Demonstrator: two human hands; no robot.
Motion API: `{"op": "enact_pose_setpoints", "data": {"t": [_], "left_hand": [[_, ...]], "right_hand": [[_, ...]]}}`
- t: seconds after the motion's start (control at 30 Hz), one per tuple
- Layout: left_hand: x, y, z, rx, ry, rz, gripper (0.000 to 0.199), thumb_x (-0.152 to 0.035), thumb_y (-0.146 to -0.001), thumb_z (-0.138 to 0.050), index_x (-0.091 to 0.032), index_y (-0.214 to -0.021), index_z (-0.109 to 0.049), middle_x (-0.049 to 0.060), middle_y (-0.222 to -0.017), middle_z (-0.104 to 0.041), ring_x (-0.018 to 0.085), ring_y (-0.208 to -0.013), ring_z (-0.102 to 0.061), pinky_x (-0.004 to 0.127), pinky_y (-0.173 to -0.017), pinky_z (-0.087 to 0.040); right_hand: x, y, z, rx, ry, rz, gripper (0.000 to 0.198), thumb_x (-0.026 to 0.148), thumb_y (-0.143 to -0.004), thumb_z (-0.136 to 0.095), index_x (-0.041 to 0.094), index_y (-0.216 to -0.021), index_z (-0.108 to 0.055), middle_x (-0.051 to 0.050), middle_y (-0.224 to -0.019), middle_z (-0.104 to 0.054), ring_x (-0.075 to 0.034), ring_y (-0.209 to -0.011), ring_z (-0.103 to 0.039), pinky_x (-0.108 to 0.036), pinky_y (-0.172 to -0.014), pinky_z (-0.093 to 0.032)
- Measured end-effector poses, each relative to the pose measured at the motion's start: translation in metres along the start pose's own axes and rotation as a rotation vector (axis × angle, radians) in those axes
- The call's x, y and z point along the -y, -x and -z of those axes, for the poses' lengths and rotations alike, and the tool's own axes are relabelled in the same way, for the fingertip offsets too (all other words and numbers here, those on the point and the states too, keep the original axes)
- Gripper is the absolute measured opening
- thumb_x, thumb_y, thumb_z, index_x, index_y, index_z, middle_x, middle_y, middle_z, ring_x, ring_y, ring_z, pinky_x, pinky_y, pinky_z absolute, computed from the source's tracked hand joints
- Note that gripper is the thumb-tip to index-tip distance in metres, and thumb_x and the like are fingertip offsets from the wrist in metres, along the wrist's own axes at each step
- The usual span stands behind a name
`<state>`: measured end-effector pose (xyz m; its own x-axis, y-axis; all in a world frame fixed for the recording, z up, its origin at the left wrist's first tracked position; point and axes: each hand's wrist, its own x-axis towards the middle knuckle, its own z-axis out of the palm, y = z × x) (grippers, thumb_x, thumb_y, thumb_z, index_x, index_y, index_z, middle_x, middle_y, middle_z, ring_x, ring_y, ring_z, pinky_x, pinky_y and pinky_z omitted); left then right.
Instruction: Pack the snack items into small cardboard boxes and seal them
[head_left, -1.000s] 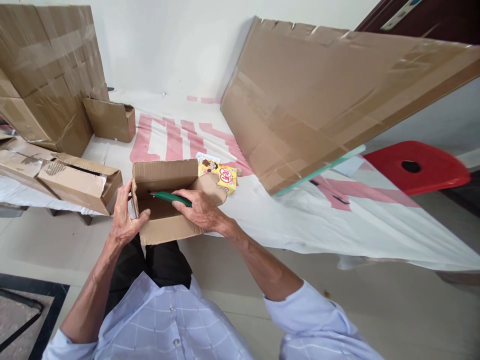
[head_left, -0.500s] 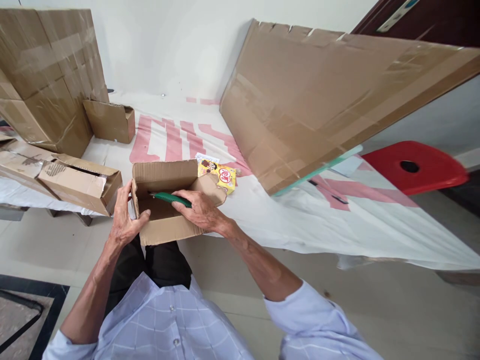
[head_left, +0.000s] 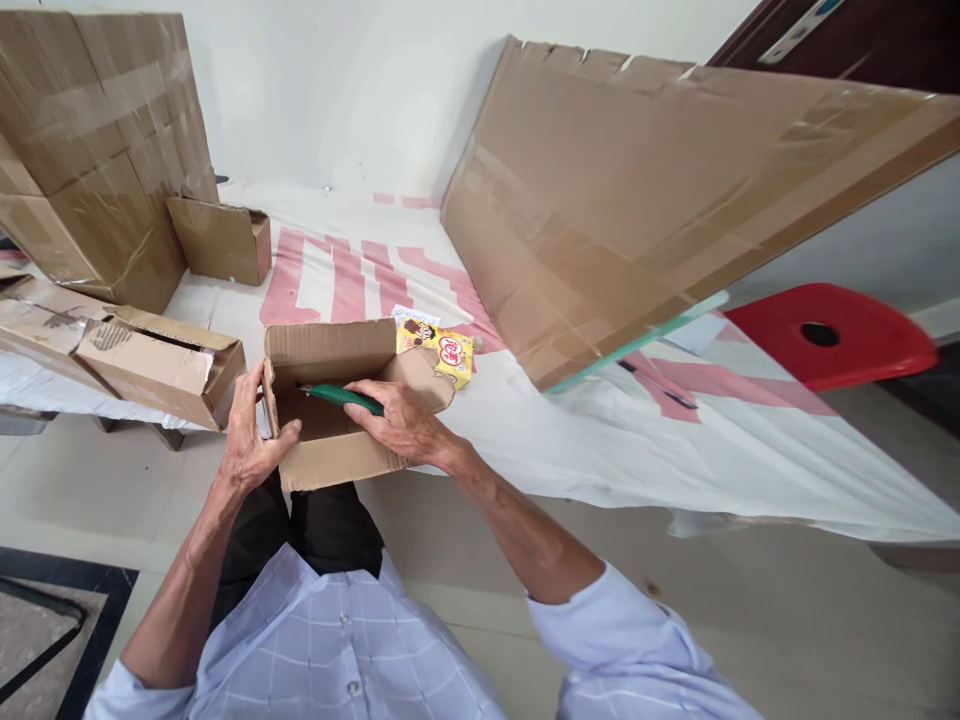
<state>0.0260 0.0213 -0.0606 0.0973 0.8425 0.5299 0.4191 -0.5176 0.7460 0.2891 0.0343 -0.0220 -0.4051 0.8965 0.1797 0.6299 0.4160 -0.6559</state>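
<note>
An open cardboard box (head_left: pixel 330 345) is tilted toward me at the table's front edge. My left hand (head_left: pixel 251 435) grips its left end, thumb on the near side and fingers round the outside. Inside the box's opening, my right hand (head_left: pixel 397 420) is closed on a green utility knife (head_left: pixel 337 396). The knife points left, its tip close to the box's left inner wall; whether it touches the cardboard I cannot tell. Just behind the box's right flap lies a yellow printed packet (head_left: pixel 450 352), partly covered by that flap.
Long cardboard boxes (head_left: pixel 157 365) lie at the left, before a tall taped carton (head_left: pixel 97 150) and a small box (head_left: pixel 221 240). A large cardboard-covered panel (head_left: pixel 645 200) leans at the right. A black pen-like item (head_left: pixel 679 399) lies near a red stool (head_left: pixel 870 335).
</note>
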Motion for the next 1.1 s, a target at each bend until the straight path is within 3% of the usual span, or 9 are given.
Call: {"op": "enact_pose_setpoints", "data": {"t": [0.53, 1.1], "left_hand": [[-0.0015, -0.0003, 0.0003, 0.008, -0.004, 0.012, 0.083, -0.049, -0.090, -0.076, -0.033, -0.165, -0.043, 0.014, -0.146, -0.058, 0.040, -0.140, -0.058, 0.060, -0.114, -0.054], [-0.0043, -0.0004, 0.0005, 0.007, 0.003, 0.020, 0.081, -0.046, -0.090, -0.076, -0.037, -0.164, -0.044, 0.014, -0.145, -0.057, 0.041, -0.139, -0.057, 0.063, -0.114, -0.054]], "right_hand": [[0.0009, 0.0009, 0.0007, 0.003, -0.016, -0.009, 0.023, 0.029, -0.103, -0.061, 0.021, -0.117, -0.077, -0.008, -0.110, -0.082, -0.024, -0.098, -0.076, -0.037, -0.088, -0.055], [0.0026, 0.0010, 0.0018, 0.014, -0.003, -0.017, 0.025, 0.029, -0.103, -0.059, 0.020, -0.120, -0.076, -0.009, -0.111, -0.082, -0.024, -0.098, -0.075, -0.037, -0.088, -0.054]]}}
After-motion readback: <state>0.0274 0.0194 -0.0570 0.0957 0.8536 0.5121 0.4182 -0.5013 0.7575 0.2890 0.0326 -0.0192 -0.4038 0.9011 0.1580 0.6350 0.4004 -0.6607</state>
